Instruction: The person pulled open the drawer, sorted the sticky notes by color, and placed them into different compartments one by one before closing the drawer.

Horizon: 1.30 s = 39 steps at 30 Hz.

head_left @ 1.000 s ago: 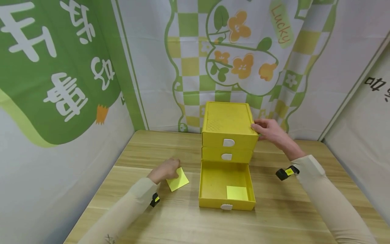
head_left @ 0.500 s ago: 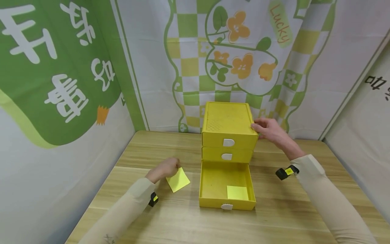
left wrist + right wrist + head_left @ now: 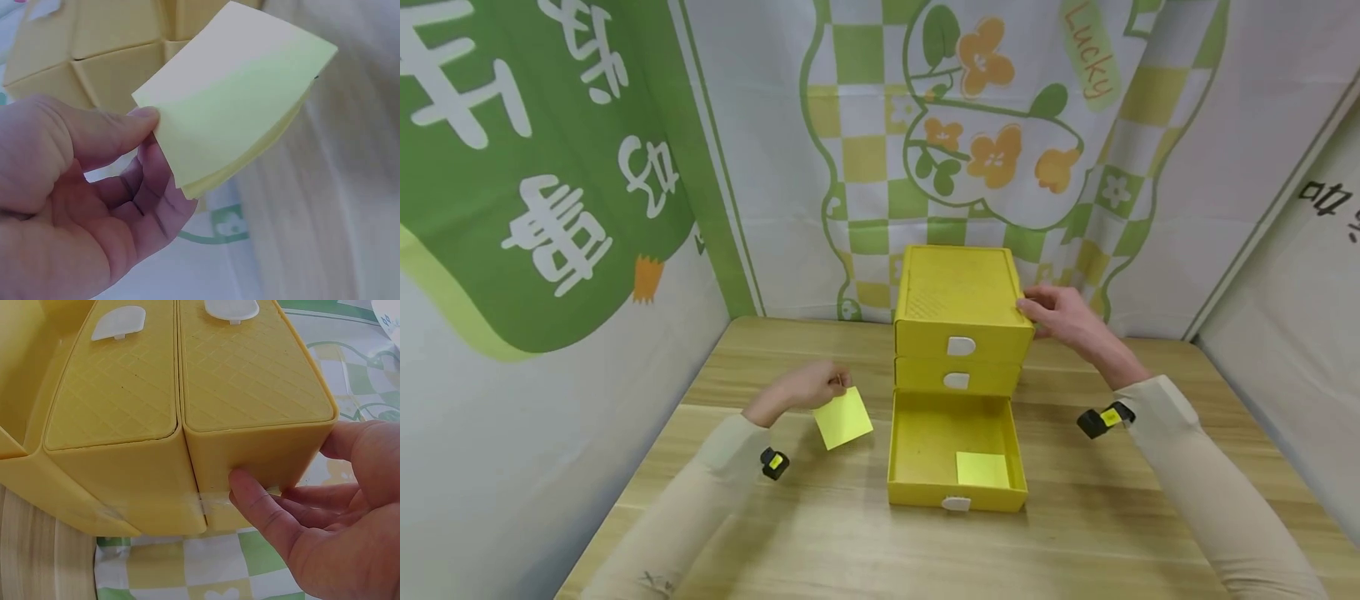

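In the head view my left hand (image 3: 801,390) pinches a small stack of yellow sticky notes (image 3: 844,419) by one edge, left of the open drawer. The left wrist view shows the thumb on top of the notes (image 3: 244,94) and layered sheets along their lower edge. My right hand (image 3: 1063,315) touches the upper right side of a yellow drawer unit (image 3: 962,287). Its fairly straight fingers press the side wall in the right wrist view. The bottom drawer (image 3: 925,433) is pulled out, with a yellow sticky note (image 3: 982,470) in its front right corner.
The upper drawer (image 3: 917,340) and middle drawer (image 3: 917,375), both closed, have white tabs. The unit stands on a wooden table (image 3: 1075,533) near its back edge. A printed curtain (image 3: 865,158) hangs close behind it, and fabric walls rise at both sides.
My left hand has lifted the sticky notes and moved slightly away from me and to the right; they now tilt. My right hand stays against the drawer unit.
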Motion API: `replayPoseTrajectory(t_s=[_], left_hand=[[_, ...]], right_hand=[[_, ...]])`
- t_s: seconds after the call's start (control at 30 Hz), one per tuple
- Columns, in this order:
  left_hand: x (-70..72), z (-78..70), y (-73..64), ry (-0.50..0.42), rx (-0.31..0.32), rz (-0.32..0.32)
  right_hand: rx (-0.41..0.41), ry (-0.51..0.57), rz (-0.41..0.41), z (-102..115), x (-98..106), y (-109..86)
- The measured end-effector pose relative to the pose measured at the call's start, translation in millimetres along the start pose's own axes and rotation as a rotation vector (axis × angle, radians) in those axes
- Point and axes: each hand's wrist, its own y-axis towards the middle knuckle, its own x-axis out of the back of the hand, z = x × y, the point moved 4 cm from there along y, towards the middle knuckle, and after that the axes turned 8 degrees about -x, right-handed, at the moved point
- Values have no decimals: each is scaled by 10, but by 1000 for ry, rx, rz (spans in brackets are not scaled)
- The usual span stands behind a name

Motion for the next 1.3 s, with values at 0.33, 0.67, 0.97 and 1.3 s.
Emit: replayPoseTrajectory(t_s=[0.33,0.67,0.97,1.3], left_hand=[[192,-343,37,26,-59,-13],[156,-845,146,52,-153,-36],[-45,-1089,325,65,-260,-31],[-446,-1095,466,95,-263,98]], right_hand=[[6,6,14,-6,-13,29],[6,-22,13,-16,-39,-5],[12,-46,-8,-16,-9,10],[19,-45,-3,6,-3,-26]])
